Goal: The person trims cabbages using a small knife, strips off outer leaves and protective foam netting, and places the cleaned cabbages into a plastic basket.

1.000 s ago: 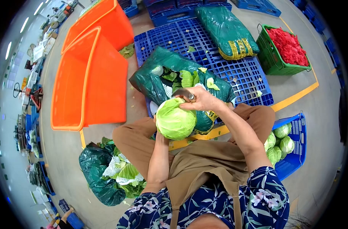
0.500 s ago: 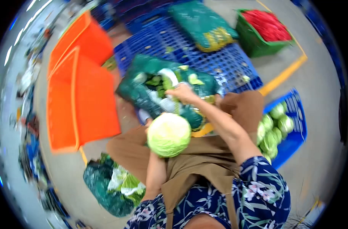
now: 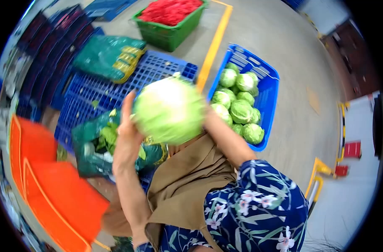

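Note:
A pale green cabbage (image 3: pixel 170 110), slightly blurred, is held up in front of my body between both hands. My left hand (image 3: pixel 129 122) presses against its left side, with the fingers pointing up. On the right side, my right hand (image 3: pixel 208 115) is mostly hidden behind the cabbage. Several cabbages (image 3: pixel 242 110) lie in a blue crate (image 3: pixel 270 94) to the right. Down to the left, an open green bag (image 3: pixel 88 134) shows loose leaves (image 3: pixel 109 135) inside.
A blue pallet (image 3: pixel 76 96) carries a filled green bag (image 3: pixel 109 56). Behind it stands a green crate (image 3: pixel 168 35) of red material (image 3: pixel 170 11). Orange bins (image 3: pixel 65 197) are at the lower left, stacked blue crates (image 3: pixel 52 54) at the upper left.
The view has swung right towards the blue crate. The cabbage has moved up and nearer the camera. My right hand has left the open bag and is now at the cabbage.

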Motion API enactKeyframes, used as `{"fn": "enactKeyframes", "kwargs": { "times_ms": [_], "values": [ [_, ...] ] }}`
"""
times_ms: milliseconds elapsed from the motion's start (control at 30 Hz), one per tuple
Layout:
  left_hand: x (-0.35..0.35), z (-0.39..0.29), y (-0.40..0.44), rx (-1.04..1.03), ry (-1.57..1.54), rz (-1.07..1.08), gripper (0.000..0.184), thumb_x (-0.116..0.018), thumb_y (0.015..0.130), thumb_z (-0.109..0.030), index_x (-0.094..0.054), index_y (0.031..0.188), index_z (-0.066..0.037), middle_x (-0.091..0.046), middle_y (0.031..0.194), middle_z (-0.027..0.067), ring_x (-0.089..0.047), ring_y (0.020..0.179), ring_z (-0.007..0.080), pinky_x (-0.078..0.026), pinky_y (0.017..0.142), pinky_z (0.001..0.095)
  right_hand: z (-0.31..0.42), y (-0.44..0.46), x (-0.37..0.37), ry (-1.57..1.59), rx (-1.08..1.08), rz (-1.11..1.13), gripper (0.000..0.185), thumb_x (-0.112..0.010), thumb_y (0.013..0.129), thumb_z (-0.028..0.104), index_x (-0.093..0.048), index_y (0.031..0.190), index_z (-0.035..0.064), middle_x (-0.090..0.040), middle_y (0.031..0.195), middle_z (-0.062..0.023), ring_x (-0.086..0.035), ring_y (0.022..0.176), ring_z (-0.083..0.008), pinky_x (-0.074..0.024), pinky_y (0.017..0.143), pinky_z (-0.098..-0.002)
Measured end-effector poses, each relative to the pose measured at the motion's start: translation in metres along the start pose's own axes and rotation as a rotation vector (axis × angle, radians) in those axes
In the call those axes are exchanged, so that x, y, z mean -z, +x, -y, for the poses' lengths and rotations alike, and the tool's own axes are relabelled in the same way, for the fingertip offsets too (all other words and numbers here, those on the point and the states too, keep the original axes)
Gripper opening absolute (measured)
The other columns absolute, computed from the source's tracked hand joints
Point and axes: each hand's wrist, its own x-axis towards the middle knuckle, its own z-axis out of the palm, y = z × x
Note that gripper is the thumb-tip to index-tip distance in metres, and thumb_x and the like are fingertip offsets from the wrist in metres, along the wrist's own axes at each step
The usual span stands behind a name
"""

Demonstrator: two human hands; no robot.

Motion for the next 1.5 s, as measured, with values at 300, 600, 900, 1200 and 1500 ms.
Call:
{"fn": "enactKeyframes", "kwargs": {
  "times_ms": [300,600,900,1200,1500],
  "values": [
    [0.133,0.079,0.003,0.125,0.024,-0.499,0.060,-0.062,0.090,-0.036,-0.043,0.133,0.001,-0.058,0.118,0.0159,-0.060,0.104,0.0223,-0.054,0.082,0.0337,0.115,-0.215,0.128,-0.257,0.463,-0.918,0.073,-0.069,0.083,0.031,-0.032,0.139,0.0008,-0.037,0.141,-0.0215,-0.038,0.128,-0.0410,-0.0386,0.103,-0.0565],
    [0.285,0.237,-0.088,0.433,0.570,-0.989,0.031,-0.063,0.081,-0.025,-0.066,0.103,-0.003,-0.068,0.086,0.0136,-0.065,0.082,0.0244,-0.052,0.068,0.0346,0.174,-0.259,0.205,-0.217,0.247,-1.198,0.040,-0.063,0.089,0.026,-0.050,0.107,-0.0071,-0.056,0.112,-0.0201,-0.053,0.112,-0.0364,-0.0474,0.097,-0.0455],
    [0.331,0.333,-0.082,0.440,1.104,-0.652,0.025,-0.053,0.077,-0.006,-0.066,0.098,-0.007,-0.066,0.102,0.0173,-0.062,0.096,0.0333,-0.049,0.083,0.0433,-0.014,0.075,-0.034,-0.640,-0.132,-0.469,0.030,-0.057,0.092,0.031,-0.061,0.101,0.0023,-0.063,0.095,-0.0111,-0.061,0.088,-0.0182,-0.0509,0.074,-0.0276],
    [0.362,0.298,-0.142,1.011,1.263,-0.396,0.025,-0.055,0.075,-0.020,-0.071,0.088,-0.005,-0.069,0.093,0.0175,-0.067,0.088,0.0311,-0.052,0.074,0.0419,-0.397,0.163,0.024,-0.595,-0.775,-0.236,0.027,-0.064,0.087,0.016,-0.055,0.098,-0.0073,-0.062,0.096,-0.0176,-0.065,0.088,-0.0277,-0.0568,0.074,-0.0375],
    [0.416,0.325,-0.121,1.096,-0.555,-1.267,0.076,-0.038,0.089,-0.059,-0.038,0.137,0.000,-0.047,0.131,0.0276,-0.049,0.115,0.0482,-0.044,0.088,0.0600,-0.528,0.195,0.126,-0.894,-1.002,-0.310,0.013,-0.066,0.080,0.015,-0.064,0.083,0.0027,-0.058,0.077,-0.0038,-0.051,0.065,-0.0148,-0.0415,0.060,-0.0310]
  ]
}}
